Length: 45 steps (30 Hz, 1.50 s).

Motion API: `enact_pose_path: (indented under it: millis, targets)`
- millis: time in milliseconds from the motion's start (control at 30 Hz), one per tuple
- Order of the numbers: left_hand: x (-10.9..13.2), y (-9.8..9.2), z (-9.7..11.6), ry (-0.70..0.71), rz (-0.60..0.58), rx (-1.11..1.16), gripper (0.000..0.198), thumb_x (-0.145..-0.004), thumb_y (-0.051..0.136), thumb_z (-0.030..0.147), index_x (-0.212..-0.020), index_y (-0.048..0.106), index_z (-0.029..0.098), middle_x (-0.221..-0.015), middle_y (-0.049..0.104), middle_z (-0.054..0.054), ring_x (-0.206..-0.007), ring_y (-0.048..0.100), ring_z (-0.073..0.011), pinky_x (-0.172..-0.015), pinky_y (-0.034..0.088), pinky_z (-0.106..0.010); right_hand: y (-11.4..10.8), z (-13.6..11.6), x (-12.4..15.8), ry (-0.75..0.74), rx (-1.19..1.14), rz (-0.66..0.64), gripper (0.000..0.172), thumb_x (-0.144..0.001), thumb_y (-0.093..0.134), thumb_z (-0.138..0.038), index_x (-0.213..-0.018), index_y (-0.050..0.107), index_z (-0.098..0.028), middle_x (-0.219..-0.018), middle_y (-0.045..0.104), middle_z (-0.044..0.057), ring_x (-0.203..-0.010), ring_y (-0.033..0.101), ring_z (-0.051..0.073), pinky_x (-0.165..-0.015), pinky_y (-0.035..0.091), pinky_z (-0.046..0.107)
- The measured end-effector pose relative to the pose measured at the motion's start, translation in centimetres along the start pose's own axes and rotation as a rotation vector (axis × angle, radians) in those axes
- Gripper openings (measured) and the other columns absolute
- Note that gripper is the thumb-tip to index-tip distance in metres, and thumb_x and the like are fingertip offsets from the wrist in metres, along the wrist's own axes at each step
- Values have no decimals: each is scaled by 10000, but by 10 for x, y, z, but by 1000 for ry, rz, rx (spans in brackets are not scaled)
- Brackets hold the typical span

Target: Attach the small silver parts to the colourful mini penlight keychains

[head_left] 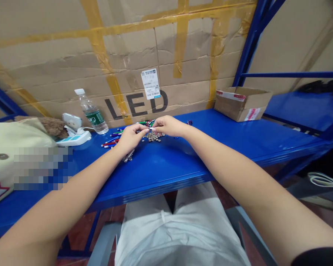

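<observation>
My left fingers [143, 132] pinch one end of a small piece [150, 129], and my right fingers [158, 129] seem closed on the other, so it bridges the tips, apparently held just above the worktop [161, 166]. It is too covered to tell its exact shape; I see something dark with a pale, shiny bit. I judge it light, stiff and smooth enough to slip, best taken by its ends with the fingertips.

Far left of my fingers slumps a soft, pale cloth bag [16, 140] with a metal eyelet, then some fluffy brown plush [54, 126], a hard white power strip [74, 138] and an upright clear plastic bottle [93, 114] with a green label. Just left of my left fingers lie slim, glossy tubes [111, 143], blue and red; nearer me, partly under that hand, are slender silvery parts [128, 157]. Right below where my fingers meet spreads a heap of flat, round discs [154, 137], metallic-looking, likely slick and fiddly to lift singly. Beyond my fingers stands creased cardboard [191, 55] crossed with yellow tape. Well to their right sits an open brown box [241, 105], stiff-walled, on the smooth blue paint.
</observation>
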<state>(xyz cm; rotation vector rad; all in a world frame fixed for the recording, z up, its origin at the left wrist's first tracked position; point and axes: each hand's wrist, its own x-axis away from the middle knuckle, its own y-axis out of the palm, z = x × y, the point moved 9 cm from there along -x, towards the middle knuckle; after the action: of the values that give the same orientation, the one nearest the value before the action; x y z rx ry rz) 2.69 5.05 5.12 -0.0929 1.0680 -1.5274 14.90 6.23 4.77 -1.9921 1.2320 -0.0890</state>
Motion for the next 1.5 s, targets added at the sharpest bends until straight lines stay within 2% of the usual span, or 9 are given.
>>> enact_pose_path:
  millis: [267,367,467,567,733,1000,1167,1367,1500]
  targets:
    - [2,-2,18,217,-13,-131,224,-805,578,380,-779,672,179,-824,688,-44,-788,596,-178,-753,443,-292,19,12,7,97,-283,-263,244,-884,522,-313,-731,606,-141,-660,604,6,-538,476,62,-467,342,188]
    - [-4,-1,0,67,-22,-48,286,-795,591,437,-837,683,170,-844,697,-48,-763,595,-175,-717,440,-284,15,15,2,99,-245,-165,215,-882,522,-331,-807,613,-150,-760,646,30,-577,515,77,-490,362,200]
    - [-6,5,-17,-89,-44,89,371,-764,612,504,-861,684,154,-848,702,-57,-739,595,-169,-693,439,-277,1,7,-5,9,52,39,133,-809,621,-273,-846,627,-144,-778,653,36,-650,544,112,-582,384,226]
    - [-5,10,-20,-116,-52,154,388,-751,626,514,-857,677,144,-858,700,-63,-744,594,-165,-704,441,-280,-4,-6,-6,-124,308,128,81,-798,621,-208,-791,634,-128,-752,640,40,-703,536,133,-643,362,243]
    - [-1,9,-10,-45,-36,52,330,-773,610,471,-831,668,151,-847,696,-58,-764,589,-177,-716,441,-290,1,-3,-6,-144,311,23,137,-836,567,-231,-748,613,-135,-644,596,8,-619,509,116,-598,333,232]
    - [-3,5,17,140,-17,-125,250,-787,584,404,-782,668,169,-811,681,-43,-742,579,-170,-714,433,-283,11,6,9,78,-98,-253,384,-932,430,-355,-629,545,-151,-557,542,-2,-475,419,74,-476,322,214]
    - [-8,9,10,17,-39,-59,308,-788,583,444,-837,675,153,-798,692,-44,-688,565,-161,-652,422,-270,8,11,10,195,-319,-217,315,-931,449,-376,-690,475,-175,-565,468,-35,-427,316,53,-396,235,201]
    - [-8,9,2,-28,-67,7,353,-771,597,480,-841,675,143,-829,696,-64,-726,577,-171,-681,432,-282,-8,-1,7,54,9,-85,279,-838,607,-312,-634,496,-157,-533,468,-33,-479,414,60,-462,332,196]
    - [-4,2,8,39,-22,-53,319,-775,591,464,-819,673,159,-799,689,-50,-697,566,-165,-665,428,-279,-3,-1,6,53,-35,-88,281,-889,531,-282,-641,511,-152,-558,519,-12,-492,448,71,-484,350,208]
